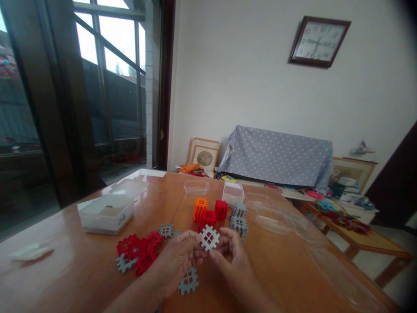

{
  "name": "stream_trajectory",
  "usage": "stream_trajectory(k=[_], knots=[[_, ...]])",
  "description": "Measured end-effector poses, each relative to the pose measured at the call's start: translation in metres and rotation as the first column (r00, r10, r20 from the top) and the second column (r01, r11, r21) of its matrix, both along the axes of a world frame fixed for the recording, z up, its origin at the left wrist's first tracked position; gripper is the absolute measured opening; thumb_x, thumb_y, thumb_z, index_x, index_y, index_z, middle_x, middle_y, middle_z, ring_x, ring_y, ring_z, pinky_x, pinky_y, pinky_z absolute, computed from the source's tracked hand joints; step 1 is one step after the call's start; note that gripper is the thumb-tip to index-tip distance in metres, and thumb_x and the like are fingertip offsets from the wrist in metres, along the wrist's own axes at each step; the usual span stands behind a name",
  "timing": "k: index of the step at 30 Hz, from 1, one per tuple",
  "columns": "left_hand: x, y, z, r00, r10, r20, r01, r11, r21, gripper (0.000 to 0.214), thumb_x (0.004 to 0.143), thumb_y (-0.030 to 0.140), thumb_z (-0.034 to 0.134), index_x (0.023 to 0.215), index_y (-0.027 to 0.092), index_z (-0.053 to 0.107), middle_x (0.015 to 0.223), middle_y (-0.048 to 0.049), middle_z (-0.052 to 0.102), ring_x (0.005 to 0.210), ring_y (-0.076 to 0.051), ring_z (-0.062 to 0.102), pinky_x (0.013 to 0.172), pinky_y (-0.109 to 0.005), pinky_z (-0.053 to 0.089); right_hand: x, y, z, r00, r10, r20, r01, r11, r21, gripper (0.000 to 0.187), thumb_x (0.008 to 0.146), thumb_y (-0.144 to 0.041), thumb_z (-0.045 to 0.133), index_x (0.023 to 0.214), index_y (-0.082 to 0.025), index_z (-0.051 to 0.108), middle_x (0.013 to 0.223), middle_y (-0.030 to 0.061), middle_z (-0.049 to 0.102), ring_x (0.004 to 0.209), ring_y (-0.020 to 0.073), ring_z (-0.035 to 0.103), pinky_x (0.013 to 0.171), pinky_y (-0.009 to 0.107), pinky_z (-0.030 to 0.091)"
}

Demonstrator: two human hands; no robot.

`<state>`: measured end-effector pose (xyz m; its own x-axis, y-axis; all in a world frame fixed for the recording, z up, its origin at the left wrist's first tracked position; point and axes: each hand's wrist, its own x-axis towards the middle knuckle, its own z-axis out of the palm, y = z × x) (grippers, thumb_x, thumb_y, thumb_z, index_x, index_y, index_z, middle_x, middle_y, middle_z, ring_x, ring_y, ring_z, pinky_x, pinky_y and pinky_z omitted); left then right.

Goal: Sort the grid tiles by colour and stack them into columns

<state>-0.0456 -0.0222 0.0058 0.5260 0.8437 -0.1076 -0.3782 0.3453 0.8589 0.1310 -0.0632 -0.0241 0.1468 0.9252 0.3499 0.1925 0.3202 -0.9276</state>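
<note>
Both hands meet over the wooden table (81, 269) and pinch one grey window-grid tile (209, 238) held upright between them. My left hand (177, 261) grips its left edge with curled fingers. My right hand (232, 258) holds its right side. Below the hands lies another grey tile (189, 281). To the left is a loose pile of red tiles (140, 252) with grey ones (167, 230) mixed in. Behind the hands stand built cubes: orange (200, 208), two red (207, 219) and two grey (239, 225).
A lidded white plastic box (107, 213) stands at the left. Several clear trays and lids (273, 217) lie at the back and right of the table. A low bench (358, 234) with clutter stands beyond the right edge. A window is at the left.
</note>
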Motion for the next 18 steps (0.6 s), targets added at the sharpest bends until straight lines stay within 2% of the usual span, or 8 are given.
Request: stream_trajectory(k=[5,9,14,18], knots=[[0.0016,-0.0004,-0.0044,0.999,-0.005,0.054,0.007,1.0,-0.026,0.02,0.09,0.035,0.066,0.095,0.016,0.061,0.097,-0.0088,0.073,0.087,-0.018,0.068,0.077,-0.028,0.048,-0.0005,-0.0035,0.0018,0.972,-0.114,0.206,0.1,0.992,0.076,0.057,0.076,-0.027,0.075,0.128,-0.025,0.051,0.111,0.0057,0.067,0.095,0.0216,0.065,0.084,0.035,0.053],[0.0038,-0.0038,-0.0046,0.996,-0.036,0.082,0.042,0.997,-0.063,0.017,0.09,0.033,0.067,0.093,0.017,0.061,0.095,-0.006,0.073,0.085,-0.016,0.068,0.077,-0.027,0.048,0.0015,-0.0047,0.0037,0.941,-0.19,0.282,0.166,0.98,0.108,0.055,0.077,-0.024,0.073,0.128,-0.025,0.051,0.115,0.0062,0.065,0.102,0.0222,0.063,0.09,0.036,0.051],[0.0042,-0.0044,-0.0032,0.995,-0.027,0.097,0.038,0.992,-0.116,0.016,0.089,0.032,0.069,0.091,0.018,0.062,0.093,-0.0039,0.072,0.086,-0.016,0.068,0.079,-0.027,0.048,0.0048,-0.0059,0.007,0.896,-0.224,0.384,0.169,0.971,0.171,0.056,0.077,-0.023,0.072,0.129,-0.024,0.051,0.118,0.0068,0.062,0.104,0.023,0.061,0.091,0.036,0.05],[0.0042,-0.0064,0.0003,0.993,-0.056,0.103,0.069,0.99,-0.12,0.014,0.089,0.031,0.069,0.09,0.019,0.062,0.094,-0.0043,0.072,0.086,-0.015,0.068,0.08,-0.027,0.048,0.0058,-0.0059,0.0094,0.888,-0.226,0.4,0.147,0.965,0.219,0.053,0.078,-0.019,0.069,0.128,-0.025,0.052,0.116,0.0059,0.062,0.103,0.022,0.061,0.089,0.035,0.05]])
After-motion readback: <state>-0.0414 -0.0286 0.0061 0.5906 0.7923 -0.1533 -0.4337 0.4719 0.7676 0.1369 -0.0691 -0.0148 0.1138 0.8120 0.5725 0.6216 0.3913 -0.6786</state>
